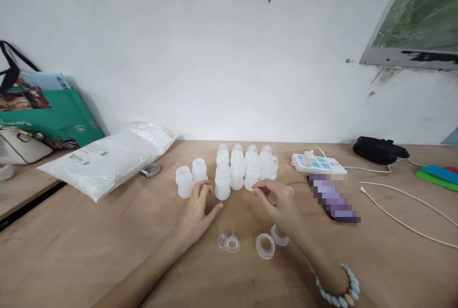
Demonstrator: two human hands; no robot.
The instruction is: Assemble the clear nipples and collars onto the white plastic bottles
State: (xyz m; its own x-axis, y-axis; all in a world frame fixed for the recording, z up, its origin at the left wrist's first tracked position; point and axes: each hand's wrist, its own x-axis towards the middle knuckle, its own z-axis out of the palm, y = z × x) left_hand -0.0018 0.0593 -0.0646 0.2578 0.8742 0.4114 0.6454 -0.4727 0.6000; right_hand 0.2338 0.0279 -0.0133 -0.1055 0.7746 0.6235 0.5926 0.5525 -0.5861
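Note:
Several small frosted white bottles with clear domed caps [237, 172] stand upright in a cluster at the middle of the table. Left of them are two uncapped frosted bottles [184, 182]. My left hand [200, 208] is open, thumb apart from the fingers, in front of these uncapped bottles; whether it touches one I cannot tell. My right hand [281, 200] is near the front right of the cluster, thumb and index fingertips close together in a pinch; anything between them is hidden. Two clear nipples [232, 243] and two translucent rings [265, 246] lie nearer me.
A white plastic mailing bag [110, 158] and a watch-like band [149, 170] lie left. On the right are a power strip [318, 163], a blurred phone [332, 198], a white cable [397, 212] and a black case [379, 149]. A green bag [71, 117] stands far left.

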